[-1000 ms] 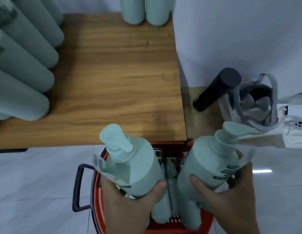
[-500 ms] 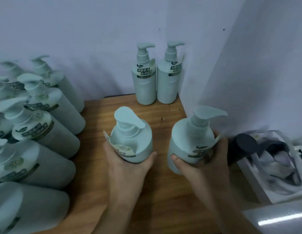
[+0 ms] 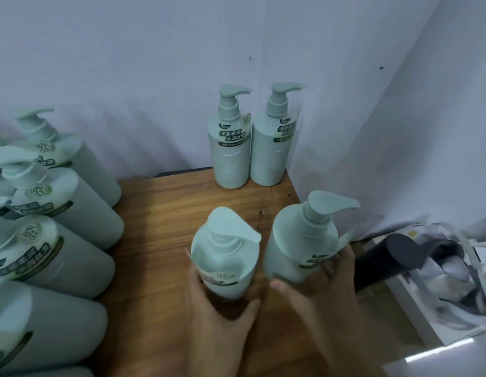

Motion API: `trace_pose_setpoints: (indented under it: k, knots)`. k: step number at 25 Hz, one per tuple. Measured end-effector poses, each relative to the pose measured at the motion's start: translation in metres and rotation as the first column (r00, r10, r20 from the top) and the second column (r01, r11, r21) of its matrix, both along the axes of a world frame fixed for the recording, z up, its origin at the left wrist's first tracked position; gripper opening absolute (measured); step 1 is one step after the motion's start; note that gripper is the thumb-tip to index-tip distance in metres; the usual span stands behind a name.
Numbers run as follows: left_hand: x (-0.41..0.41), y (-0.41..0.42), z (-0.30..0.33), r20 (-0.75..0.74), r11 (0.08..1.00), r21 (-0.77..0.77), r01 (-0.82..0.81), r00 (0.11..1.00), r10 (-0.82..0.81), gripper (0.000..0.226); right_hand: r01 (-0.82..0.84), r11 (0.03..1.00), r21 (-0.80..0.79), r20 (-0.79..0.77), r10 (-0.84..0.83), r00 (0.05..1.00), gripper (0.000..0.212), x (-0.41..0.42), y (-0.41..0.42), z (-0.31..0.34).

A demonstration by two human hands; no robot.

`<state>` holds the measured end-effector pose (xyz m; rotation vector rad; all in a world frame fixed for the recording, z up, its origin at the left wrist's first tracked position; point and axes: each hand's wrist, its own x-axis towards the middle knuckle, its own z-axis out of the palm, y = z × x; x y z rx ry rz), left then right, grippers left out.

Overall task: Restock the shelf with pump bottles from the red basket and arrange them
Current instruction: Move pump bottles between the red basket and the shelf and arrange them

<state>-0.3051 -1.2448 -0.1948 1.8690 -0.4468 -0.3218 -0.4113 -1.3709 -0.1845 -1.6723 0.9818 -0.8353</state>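
Pale wall wraps two sides of the wooden shelf [image 3: 165,240], which makes a corner at about one o'clock from my hands. Two pump bottles [image 3: 231,148] already stand upright there, touching each other, backs to the wall, spouts to the right. At nine o'clock a crowd of the same bottles [image 3: 62,240] fills the left side. The red basket is out of sight.

My left hand [image 3: 214,317] is wrapped around one pump bottle [image 3: 225,257] from below; my right hand [image 3: 323,284] is clasped on a second bottle [image 3: 301,246] just beside it. Both are upright, and I cannot tell whether their bases touch the wood.

To do this well, I judge I should carry both toward twelve o'clock, set them flat just in front of the standing pair, and turn the left spout rightward to match. Nudging the back pair could topple them, so I should come down gently.
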Motion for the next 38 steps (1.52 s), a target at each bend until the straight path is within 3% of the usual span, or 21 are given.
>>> trace_pose_setpoints:
  k: [2,6,12,17,21,23,27,38]
  knots:
    - [0.002,0.000,-0.012,-0.018,1.000,0.015,-0.021,1.000,0.021,0.117,0.039,0.997,0.069,-0.060,-0.034,0.998,0.114,-0.003,0.004,-0.006]
    - [0.017,-0.018,-0.011,-0.007,0.999,0.014,-0.041,0.999,0.041,0.105,0.057,0.998,0.004,-0.191,-0.055,0.980,0.098,0.006,-0.004,-0.015]
    - [0.052,-0.065,0.004,0.076,0.998,0.055,0.008,0.997,-0.013,0.094,-0.030,1.000,-0.002,-0.099,0.030,0.995,0.088,0.040,-0.040,-0.011]
    - [0.070,-0.092,0.007,0.112,0.997,0.078,-0.007,0.994,-0.001,0.093,-0.015,0.998,-0.061,-0.126,0.007,0.992,0.081,0.060,-0.064,-0.009]
    - [0.075,-0.100,0.002,0.121,0.996,0.086,0.013,0.992,-0.023,0.103,0.016,0.998,-0.053,-0.125,-0.023,0.992,0.089,0.067,-0.068,-0.010]
    - [0.077,-0.093,-0.001,0.113,0.996,0.048,0.069,0.991,-0.074,0.097,0.058,0.996,-0.070,-0.160,-0.069,0.985,0.096,0.067,-0.064,-0.009]
    - [0.085,-0.087,-0.006,0.021,0.991,0.014,0.134,0.991,-0.135,0.081,0.080,0.996,-0.037,-0.187,-0.085,0.979,0.089,0.069,-0.063,-0.009]
    - [0.089,-0.102,0.003,0.081,0.994,0.031,0.101,0.991,-0.103,0.084,0.110,0.991,-0.076,-0.182,-0.122,0.976,0.094,0.084,-0.066,-0.006]
